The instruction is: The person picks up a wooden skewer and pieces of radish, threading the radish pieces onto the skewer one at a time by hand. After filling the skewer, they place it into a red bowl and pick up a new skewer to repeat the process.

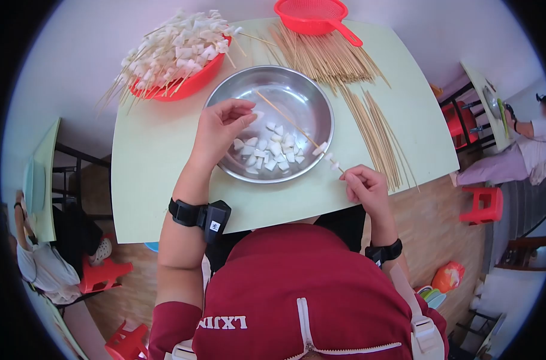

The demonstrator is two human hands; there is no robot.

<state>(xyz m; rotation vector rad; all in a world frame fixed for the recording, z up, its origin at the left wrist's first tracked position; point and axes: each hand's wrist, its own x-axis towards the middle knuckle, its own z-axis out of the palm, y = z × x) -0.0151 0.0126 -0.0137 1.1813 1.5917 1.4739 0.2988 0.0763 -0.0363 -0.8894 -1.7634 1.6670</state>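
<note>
My right hand pinches a thin wooden skewer near one end, to the right of the metal bowl. A few white food chunks are threaded on the skewer close to my fingers, and its bare end slants up across the bowl. Over the bowl's left side, my left hand is closed in a pinch on a white chunk, partly hidden by the fingers. Inside the round steel bowl, several loose white chunks are heaped toward the near side.
A red basket at the back left is piled with loaded skewers. Bare skewers lie at the back and right, under a red strainer. Other people sit at tables on both sides; red stools stand on the floor.
</note>
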